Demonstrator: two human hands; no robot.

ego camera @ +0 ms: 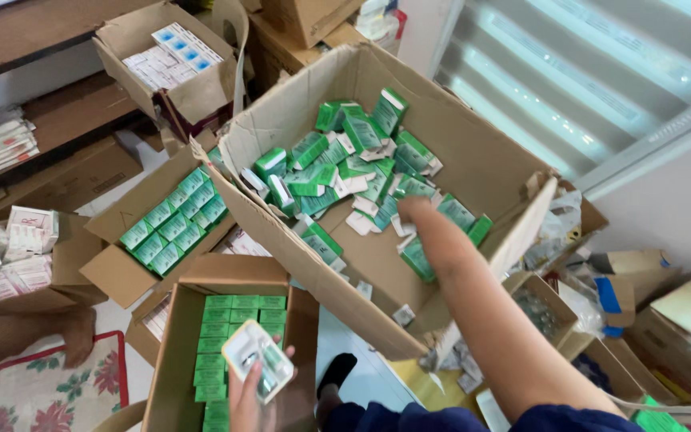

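Note:
My right hand reaches deep into a large tilted cardboard box. Its fingers rest among several loose small green-and-white boxes and cannot be seen clearly. My left hand holds a small clear blister tray above a narrower cardboard box. That box holds neat rows of green boxes standing on end.
Another carton of packed green boxes lies to the left. A box of white-and-blue packs sits at the back. More cartons crowd the right. A floral mat and someone's bare foot are at lower left.

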